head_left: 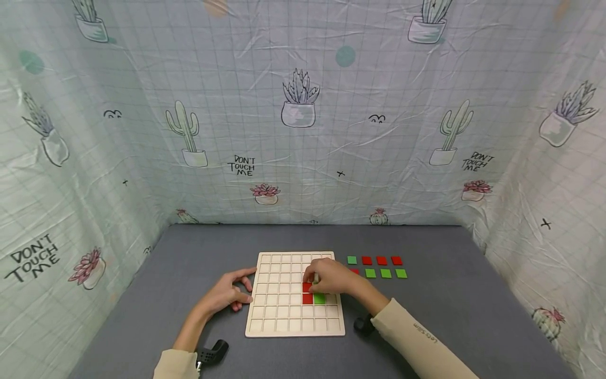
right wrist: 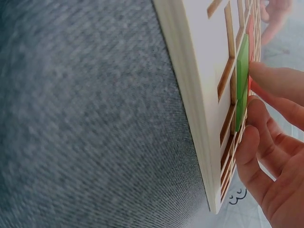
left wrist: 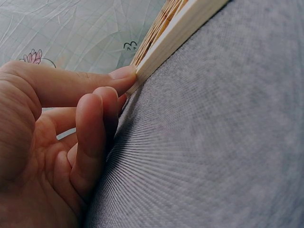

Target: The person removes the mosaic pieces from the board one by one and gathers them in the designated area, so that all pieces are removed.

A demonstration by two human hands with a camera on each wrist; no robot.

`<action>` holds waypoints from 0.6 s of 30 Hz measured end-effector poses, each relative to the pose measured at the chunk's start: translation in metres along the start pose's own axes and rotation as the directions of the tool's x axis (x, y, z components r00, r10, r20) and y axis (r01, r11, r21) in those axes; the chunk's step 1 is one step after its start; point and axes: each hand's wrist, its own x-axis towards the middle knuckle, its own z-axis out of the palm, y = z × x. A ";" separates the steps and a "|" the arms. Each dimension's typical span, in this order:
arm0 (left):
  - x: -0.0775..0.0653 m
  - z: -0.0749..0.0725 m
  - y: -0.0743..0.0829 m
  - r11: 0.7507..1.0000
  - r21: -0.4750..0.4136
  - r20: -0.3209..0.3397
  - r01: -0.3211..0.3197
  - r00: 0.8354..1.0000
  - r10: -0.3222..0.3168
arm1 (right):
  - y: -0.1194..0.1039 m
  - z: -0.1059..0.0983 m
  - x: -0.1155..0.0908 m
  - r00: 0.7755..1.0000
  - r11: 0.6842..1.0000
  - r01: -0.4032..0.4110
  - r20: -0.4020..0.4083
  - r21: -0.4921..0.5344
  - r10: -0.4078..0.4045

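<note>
A square wooden grid board lies flat in front of me. My left hand is at its left side, thumb and index finger stretched out to the edge, the other fingers bent. In the left wrist view the thumb touches the board's rim. Over the right half of the board, my right hand pinches a red square tile between thumb and fingers at a grid cell. Another red tile sits just below, beside a green tile. More green shows partly under the hand.
Right of the board, loose tiles lie in two rows: a green tile and several red tiles behind, several green tiles and a partly hidden red one in front. A grey cloth covers the table; a patterned curtain encloses it.
</note>
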 end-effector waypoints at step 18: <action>0.000 0.000 -0.001 1.000 0.006 0.004 -0.002 1.000 0.002 | -0.002 0.000 0.001 1.000 0.999 -0.014 0.007 -0.030 0.014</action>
